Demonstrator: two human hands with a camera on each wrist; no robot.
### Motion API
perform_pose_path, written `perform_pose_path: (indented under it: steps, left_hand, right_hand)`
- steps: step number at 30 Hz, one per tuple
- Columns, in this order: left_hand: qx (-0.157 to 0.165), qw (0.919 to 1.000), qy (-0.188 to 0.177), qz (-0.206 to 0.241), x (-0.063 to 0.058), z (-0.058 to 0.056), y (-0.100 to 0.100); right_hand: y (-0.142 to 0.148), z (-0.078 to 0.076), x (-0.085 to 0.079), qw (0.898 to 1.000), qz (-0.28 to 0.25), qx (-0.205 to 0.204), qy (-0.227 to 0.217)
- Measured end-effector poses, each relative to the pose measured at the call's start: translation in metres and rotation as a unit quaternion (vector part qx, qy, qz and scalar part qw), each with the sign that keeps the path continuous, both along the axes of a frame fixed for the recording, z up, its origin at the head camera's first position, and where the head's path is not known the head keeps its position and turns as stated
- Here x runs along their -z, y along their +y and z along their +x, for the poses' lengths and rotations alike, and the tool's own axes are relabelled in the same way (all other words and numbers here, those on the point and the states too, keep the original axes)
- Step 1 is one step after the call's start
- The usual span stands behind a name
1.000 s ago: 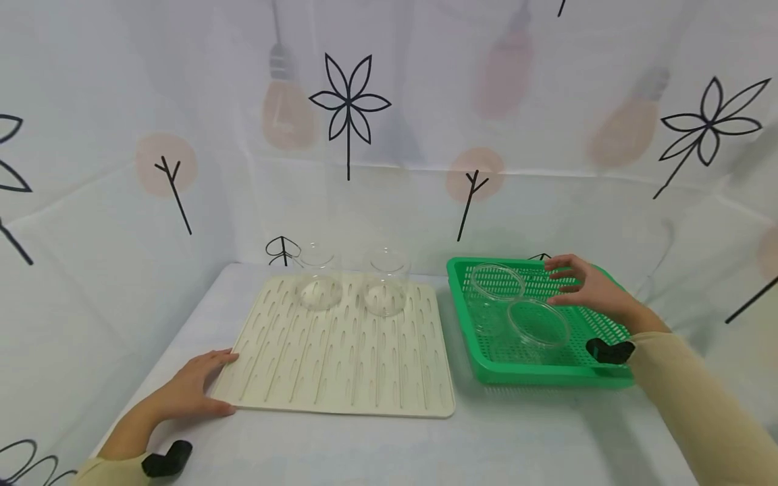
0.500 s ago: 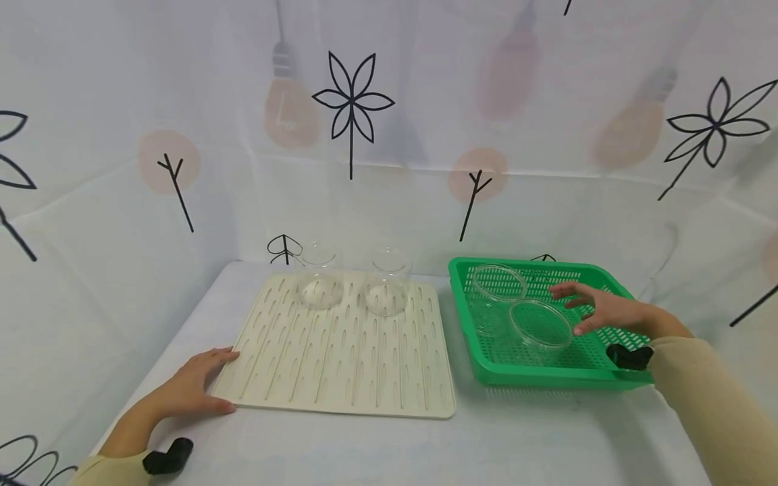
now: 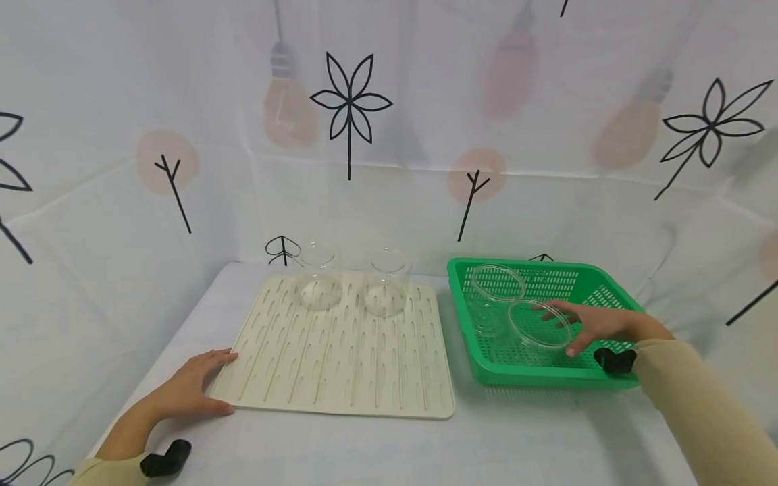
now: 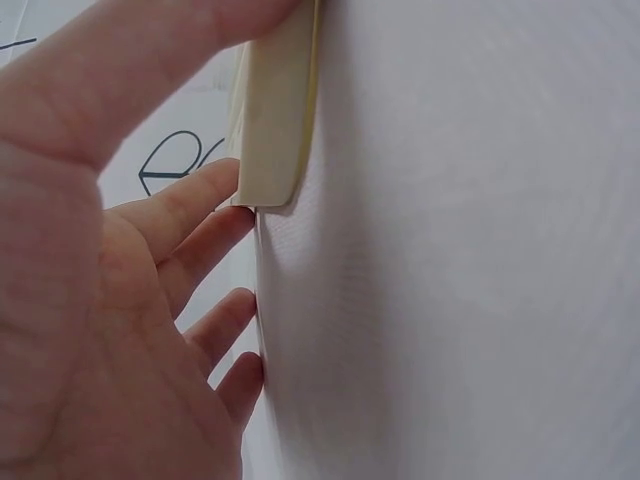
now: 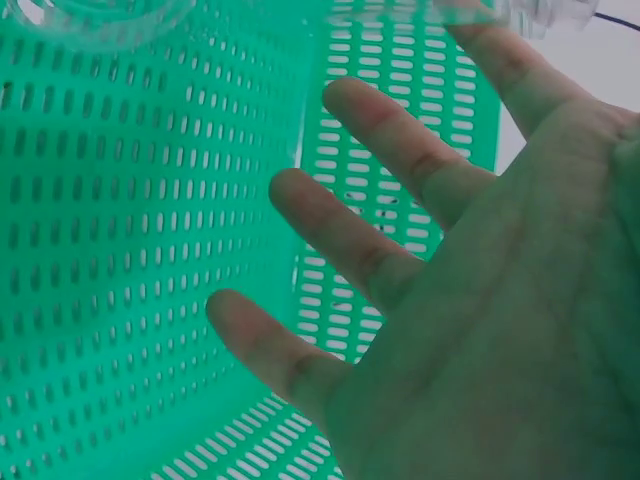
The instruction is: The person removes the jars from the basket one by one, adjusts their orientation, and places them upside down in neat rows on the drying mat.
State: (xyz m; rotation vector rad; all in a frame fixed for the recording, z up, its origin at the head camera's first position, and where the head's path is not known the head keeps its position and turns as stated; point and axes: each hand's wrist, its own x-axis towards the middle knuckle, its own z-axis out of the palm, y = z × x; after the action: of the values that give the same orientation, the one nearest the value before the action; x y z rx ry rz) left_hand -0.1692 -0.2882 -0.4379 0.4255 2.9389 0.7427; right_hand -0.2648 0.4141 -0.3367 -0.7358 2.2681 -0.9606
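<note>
My right hand reaches into the green basket, right at the rim of the nearer clear glass cup. In the right wrist view its fingers are straight and spread, with clear glass along the top edge. A second clear cup stands behind it in the basket. My left hand lies at the front left corner of a cream ridged mat, thumb at the front edge and fingertips at the left side. Two clear glass cups, one on the left and one on the right, stand on the mat's far part.
White cloth covers the table under the mat and basket. Behind hangs a white patterned curtain, close to the mat's far edge. The basket's raised wall stands just right of the mat.
My right hand first drew back from above the basket's far part, then lowered toward the nearer cup, its fingers now overlapping the rim in view. My left hand stayed at the mat.
</note>
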Motion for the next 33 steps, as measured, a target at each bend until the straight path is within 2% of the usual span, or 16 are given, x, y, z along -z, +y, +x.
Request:
perform_pose_path:
  steps: [10, 15, 23, 33]
  left_hand:
    - [-0.004, 1.0000, 0.000, -0.004, -0.001, 0.000, -0.001]
    - [-0.003, 1.0000, 0.004, -0.007, -0.001, 0.001, -0.001]
    - [-0.009, 1.0000, -0.001, -0.005, -0.001, 0.001, 0.002]
    - [-0.007, 0.9999, -0.001, -0.010, 0.000, 0.001, 0.001]
  right_hand:
    - [-0.006, -0.003, 0.005, 0.999, -0.049, -0.006, -0.023]
    - [-0.010, 0.000, 0.004, 0.998, -0.059, 0.014, -0.018]
    - [-0.013, 0.004, -0.002, 0.996, -0.084, 0.035, 0.020]
    - [-0.015, 0.008, -0.008, 0.989, -0.088, 0.077, 0.094]
